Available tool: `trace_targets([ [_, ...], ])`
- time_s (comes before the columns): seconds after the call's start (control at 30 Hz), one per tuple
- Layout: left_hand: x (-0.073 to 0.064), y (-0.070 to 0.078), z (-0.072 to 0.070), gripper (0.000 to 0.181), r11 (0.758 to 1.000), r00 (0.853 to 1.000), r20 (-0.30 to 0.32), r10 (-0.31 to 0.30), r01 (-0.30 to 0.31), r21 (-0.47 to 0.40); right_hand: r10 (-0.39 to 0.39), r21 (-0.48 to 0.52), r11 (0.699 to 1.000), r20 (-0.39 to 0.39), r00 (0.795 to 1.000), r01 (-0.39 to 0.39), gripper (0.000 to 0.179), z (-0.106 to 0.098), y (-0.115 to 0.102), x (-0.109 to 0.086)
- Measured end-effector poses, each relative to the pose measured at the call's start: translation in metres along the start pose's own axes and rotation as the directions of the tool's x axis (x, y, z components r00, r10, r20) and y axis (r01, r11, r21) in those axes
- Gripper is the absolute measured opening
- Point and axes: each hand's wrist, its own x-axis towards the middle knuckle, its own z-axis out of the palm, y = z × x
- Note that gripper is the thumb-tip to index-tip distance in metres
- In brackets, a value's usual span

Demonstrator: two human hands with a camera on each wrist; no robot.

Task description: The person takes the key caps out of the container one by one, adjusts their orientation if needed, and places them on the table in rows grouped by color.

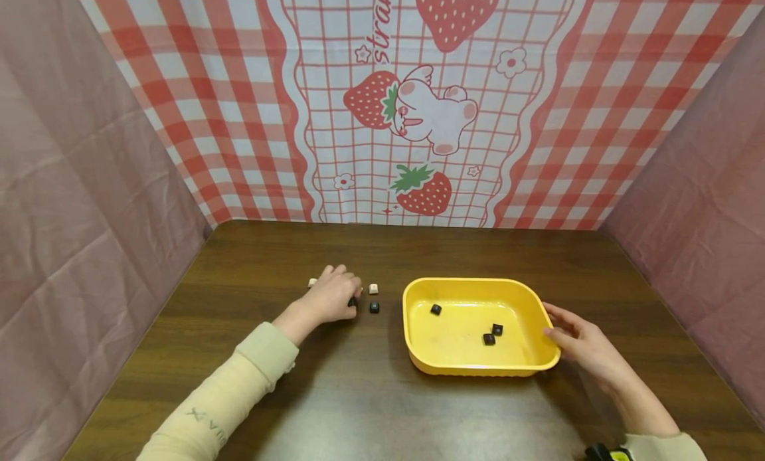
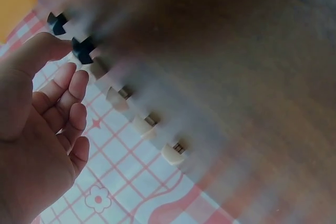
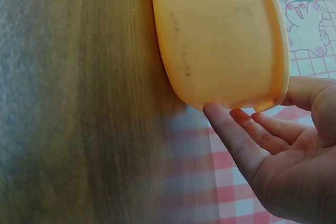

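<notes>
My left hand (image 1: 335, 295) reaches down to a row of small keycaps on the table. A black keycap (image 2: 82, 51) sits between its thumb and index finger, the thumb tip against it. A second black keycap (image 1: 374, 307) lies just to the right, with a cream keycap (image 1: 373, 289) behind it. Several more cream keycaps, such as this cream one (image 2: 173, 153), line up past the fingers, partly hidden by the hand in the head view. At the right, my right hand (image 1: 588, 348) grips the end of a yellow plastic tub (image 1: 466, 369), thumb over its rim and fingers outside.
Inside the tub are three black keycaps, one black keycap (image 1: 436, 309) at the left and two close together nearer the right. The brown wooden table (image 1: 335, 408) meets a checked strawberry cloth (image 1: 257, 149) at the back and pink cloth (image 1: 705, 162) at the sides.
</notes>
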Motion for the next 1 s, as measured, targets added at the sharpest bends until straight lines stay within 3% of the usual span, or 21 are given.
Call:
trace_targets([
  [0.37, 0.016, -0.007, -0.002, 0.012, 0.999, 0.997, -0.068, -0.032, 0.032, -0.003, 0.000, -0.006, 1.000, -0.002, 1.000, 0.000, 0.065, 0.000, 0.001, 0.000],
  [0.53, 0.023, -0.007, 0.000, 0.014, 0.999, 1.000, -0.027, -0.015, 0.016, 0.033, -0.001, 0.004, 1.000, 0.001, 1.000, 0.001, 0.065, 0.000, 0.001, 0.001],
  [0.73, 0.026, -0.009, 0.001, 0.014, 0.996, 0.998, 0.038, -0.047, 0.044, 0.075, -0.004, 0.013, 1.000, 0.002, 1.000, 0.004, 0.064, 0.000, 0.000, 0.000],
  [1.0, 0.030, -0.015, 0.002, 0.006, 0.995, 0.997, 0.047, -0.057, 0.053, 0.087, -0.009, 0.012, 1.000, -0.001, 1.000, 0.009, 0.064, 0.000, 0.001, 0.001],
])
